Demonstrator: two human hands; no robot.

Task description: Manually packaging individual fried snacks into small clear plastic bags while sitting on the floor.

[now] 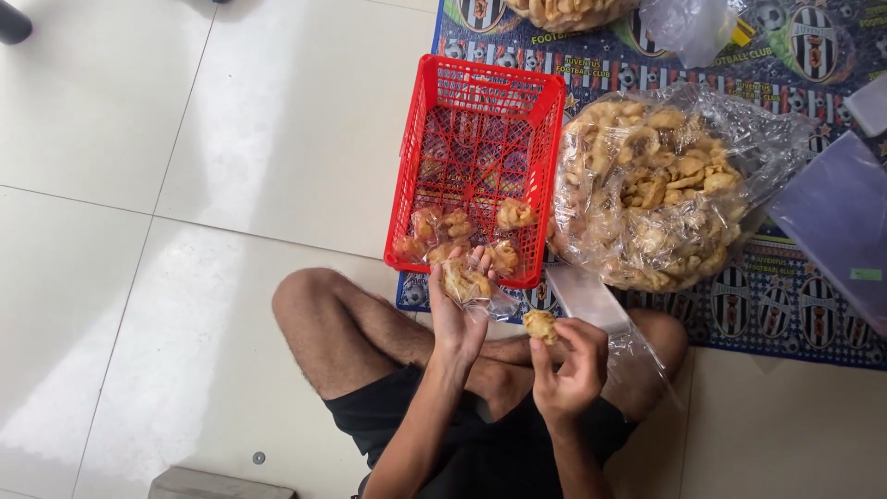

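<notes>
I see my left hand point(459, 314) raised over my crossed legs, fingers curled closed around a small clear bag point(468, 282) stuffed with golden fried crackers. That bag sits just at the near rim of the red plastic basket point(480, 92), touching or almost touching it; I cannot tell which. My right hand point(568, 365) is lower and to the right, above my right knee, with thumb and fingertips pinched together on a single cracker point(540, 324). The two hands are near each other but apart.

The red plastic basket stands half on the white tiled floor point(185, 185) and half on the left edge of a printed mat point(785, 305) patterned with black-and-white striped crests. Inside it, along its near wall, lie several filled small packets point(457, 231) of the same crackers; the rest of its mesh bottom shows bare.

Just right of the basket, on the mat, sits a large clear sack point(656, 185) bulging with loose crackers, its mouth open toward the far right. A strip of clear plastic point(591, 300) runs from the foot of that sack down across my right knee. At the mat's far edge another sack of crackers point(568, 11) is partly cut off by the frame. A pale purple sheet point(836, 222) lies at the mat's right edge.
</notes>
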